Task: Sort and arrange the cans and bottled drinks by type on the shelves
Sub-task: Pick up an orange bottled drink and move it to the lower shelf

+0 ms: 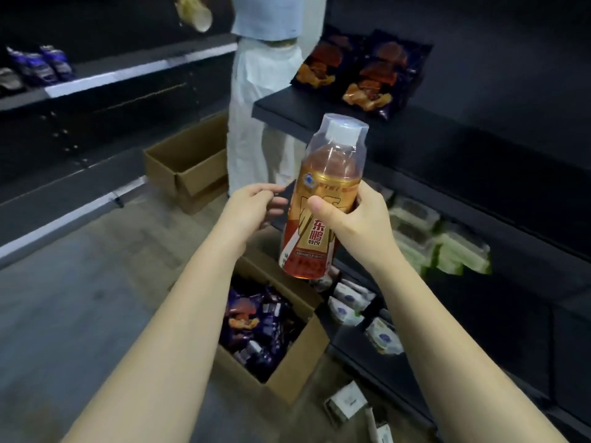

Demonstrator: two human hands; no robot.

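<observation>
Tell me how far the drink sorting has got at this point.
Early, apparently. Done: no drinks visible on any shelf; the right-hand shelves hold only snack packets. In hand: the right hand grips one amber drink bottle upright; the left hand sits beside it. Left: shelving this bottle; no other drinks are clearly visible.

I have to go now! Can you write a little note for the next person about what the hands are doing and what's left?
Right hand grips the orange drink bottle upright in mid-air. Left hand is beside it, fingers loosely curled; whether it touches is unclear.
Done: bottle picked up.
Left: place it on a shelf with its type. No other drinks show on the nearby shelves; an open box of snack packs sits below.
</observation>
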